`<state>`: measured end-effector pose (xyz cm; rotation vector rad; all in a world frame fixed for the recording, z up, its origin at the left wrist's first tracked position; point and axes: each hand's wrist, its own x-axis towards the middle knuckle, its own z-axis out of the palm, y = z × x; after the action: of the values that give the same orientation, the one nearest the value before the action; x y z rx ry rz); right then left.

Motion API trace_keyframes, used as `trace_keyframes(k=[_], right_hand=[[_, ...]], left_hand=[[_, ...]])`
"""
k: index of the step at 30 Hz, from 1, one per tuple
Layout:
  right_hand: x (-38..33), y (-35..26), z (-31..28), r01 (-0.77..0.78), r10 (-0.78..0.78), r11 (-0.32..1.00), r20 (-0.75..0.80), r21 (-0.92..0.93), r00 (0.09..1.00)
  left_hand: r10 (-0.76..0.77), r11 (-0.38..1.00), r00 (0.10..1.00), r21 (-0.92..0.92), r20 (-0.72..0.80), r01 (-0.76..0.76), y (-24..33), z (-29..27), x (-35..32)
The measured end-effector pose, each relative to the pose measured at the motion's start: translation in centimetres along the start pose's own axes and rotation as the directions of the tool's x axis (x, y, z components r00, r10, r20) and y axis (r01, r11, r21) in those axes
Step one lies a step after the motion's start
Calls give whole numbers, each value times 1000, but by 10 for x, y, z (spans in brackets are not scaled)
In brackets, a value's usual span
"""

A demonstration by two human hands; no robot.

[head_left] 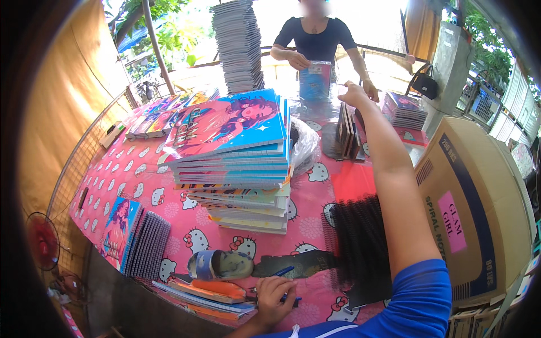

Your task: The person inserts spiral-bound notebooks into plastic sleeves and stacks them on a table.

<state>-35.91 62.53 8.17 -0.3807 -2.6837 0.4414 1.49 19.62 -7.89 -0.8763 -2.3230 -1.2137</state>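
Note:
My left hand [275, 298] rests at the near table edge, its fingers curled over a dark blue object I cannot make out. Just above it lies a blue pen [283, 271]. My right hand [354, 94] reaches across the table with thumb and fingers apart and nothing seen between them. Below it, several dark-edged boards [347, 135] stand upright. Under my right arm lies a bundle of black spiral coils [358, 236]. A tall stack of notebooks with blue and pink covers [231, 127] stands in the middle. Across the table a person holds up a plastic-wrapped blue notebook [315, 79].
A big cardboard box [476, 208] stands on the right. Bound notebooks [147, 245] stand at the near left, beside a roll of tape [220, 265]. A very tall paper stack [238, 45] rises at the back. Small notebooks [404, 111] are piled at the far right.

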Motion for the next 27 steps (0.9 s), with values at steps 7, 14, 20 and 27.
trace_keyframes(k=[7,14,20,27], right_hand=[[-17,4,-4,-24,24,1000,48,-12,999],[-15,3,-3,-25,24,1000,37,19,999],[-9,-3,-3,-80,81,997,97,-12,992],[-10,-7,4,-90,90,996,154,-2,984]], left_hand=[[-17,1000,1000,-14,20,17,-1,0,-1],[-63,997,997,48,42,61,-6,2,-11],[-75,993,967,111,243,50,10,-8,0],[-82,980,956,199,280,26,3,-1,-9]])
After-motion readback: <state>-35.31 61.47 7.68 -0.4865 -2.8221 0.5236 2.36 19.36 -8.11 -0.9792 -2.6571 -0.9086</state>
